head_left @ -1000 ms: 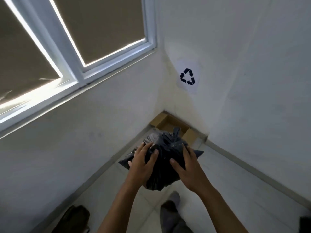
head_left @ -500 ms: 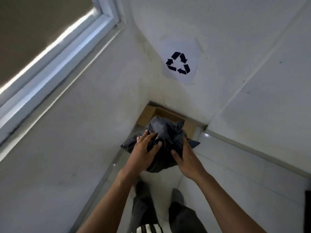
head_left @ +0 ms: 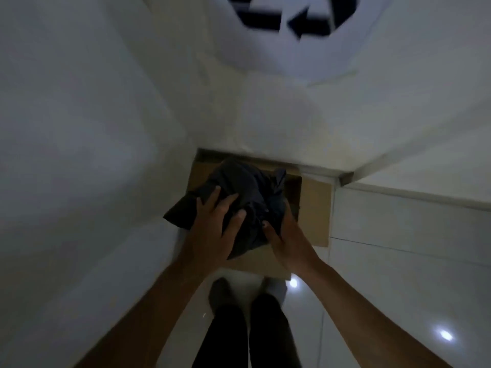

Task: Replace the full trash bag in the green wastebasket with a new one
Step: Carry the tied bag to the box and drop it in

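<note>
Above the corner cardboard box (head_left: 314, 208), the left hand (head_left: 215, 229) and right hand (head_left: 287, 240) grip the full trash bag (head_left: 247, 187), seemingly near disposal; relining the unseen wastebasket remains.

My bare forearms stretched forward and down, my left hand (head_left: 215, 229) gripped the trash bag (head_left: 247, 187) with fingers spread, my right hand (head_left: 287, 240) cupped its right side, thumb pressed in.

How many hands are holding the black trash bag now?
2. The left hand grips the left side of the black trash bag; the right hand holds its right side. Both are over the open cardboard box. No other hand shows.
</note>
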Motion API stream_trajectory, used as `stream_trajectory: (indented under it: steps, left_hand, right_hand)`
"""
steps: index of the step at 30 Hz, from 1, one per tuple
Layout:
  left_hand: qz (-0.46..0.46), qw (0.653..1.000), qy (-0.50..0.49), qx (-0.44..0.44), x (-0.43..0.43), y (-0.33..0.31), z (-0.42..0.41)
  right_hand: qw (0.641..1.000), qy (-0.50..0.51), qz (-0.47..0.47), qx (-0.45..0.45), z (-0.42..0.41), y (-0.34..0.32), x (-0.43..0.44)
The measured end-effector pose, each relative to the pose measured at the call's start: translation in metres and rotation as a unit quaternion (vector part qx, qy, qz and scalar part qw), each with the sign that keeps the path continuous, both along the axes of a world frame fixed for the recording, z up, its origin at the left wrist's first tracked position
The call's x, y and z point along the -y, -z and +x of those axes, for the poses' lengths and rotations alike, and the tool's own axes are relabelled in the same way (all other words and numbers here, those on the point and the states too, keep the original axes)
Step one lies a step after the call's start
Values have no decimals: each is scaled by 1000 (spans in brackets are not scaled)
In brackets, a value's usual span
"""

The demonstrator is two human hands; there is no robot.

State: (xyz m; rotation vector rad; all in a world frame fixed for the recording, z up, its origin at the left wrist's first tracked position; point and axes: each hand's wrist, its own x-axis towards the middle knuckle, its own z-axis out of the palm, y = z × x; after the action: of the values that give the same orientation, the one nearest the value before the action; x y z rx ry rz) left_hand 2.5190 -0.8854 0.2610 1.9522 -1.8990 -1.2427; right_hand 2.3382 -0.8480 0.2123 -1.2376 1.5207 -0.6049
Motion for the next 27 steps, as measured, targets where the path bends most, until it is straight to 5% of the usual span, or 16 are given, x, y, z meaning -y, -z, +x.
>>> stream_trajectory:
  steps: [6, 10, 14, 19, 24, 27]
  left_hand:
    - [9, 999, 34, -29, 44, 184, -15]
    - [44, 995, 73, -43, 64, 256, -27]
    - [111, 987, 108, 48, 68, 287, -17]
    - [79, 975, 192, 80, 59, 289, -8]
    - [165, 912, 288, 242, 56, 313, -18]
    - [174, 912, 273, 252, 54, 320, -22]
  right_hand:
    - [999, 12, -28, -40, -16, 174, 32]
    - [993, 16, 39, -108, -39, 243, 25]
    - [979, 4, 143, -146, -39, 259, 22]
    - [969, -79, 53, -227, -16, 250, 31]
    - [908, -194, 137, -344, -2, 277, 34]
    - [907, -189, 164, -338, -1, 286, 38]
